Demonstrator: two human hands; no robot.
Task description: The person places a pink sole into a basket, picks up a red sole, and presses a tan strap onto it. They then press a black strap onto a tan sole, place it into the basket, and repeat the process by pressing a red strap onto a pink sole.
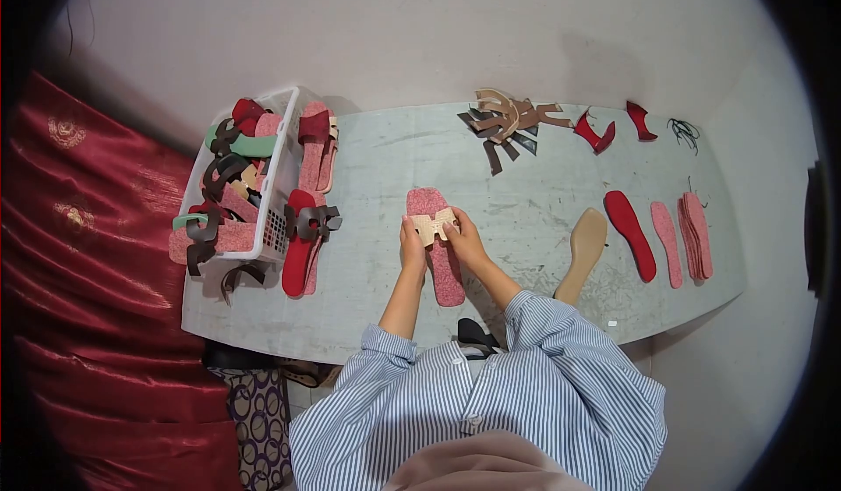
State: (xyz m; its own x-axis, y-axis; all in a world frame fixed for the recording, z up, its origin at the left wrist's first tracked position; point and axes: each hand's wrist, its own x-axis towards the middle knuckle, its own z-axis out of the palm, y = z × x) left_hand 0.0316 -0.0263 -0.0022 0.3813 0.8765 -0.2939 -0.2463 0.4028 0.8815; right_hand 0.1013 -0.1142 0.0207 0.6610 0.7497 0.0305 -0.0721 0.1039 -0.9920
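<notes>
Between my hands, over the middle of the table, is a pink speckled insole with its long side pointing away from me. A cream sandal strap with an H-like outline lies across its upper part. My left hand is closed at the left edge, its thumb by the strap's left end. From the other side my right hand grips the strap's right end, thumb on top and fingers curled round the edge. The fingers beneath the insole are hidden.
A white basket full of sandal parts stands at left, a red sandal with a brown strap beside it. Brown and black straps lie at the back. Along the right are a beige sole, a red sole and stacked pink insoles.
</notes>
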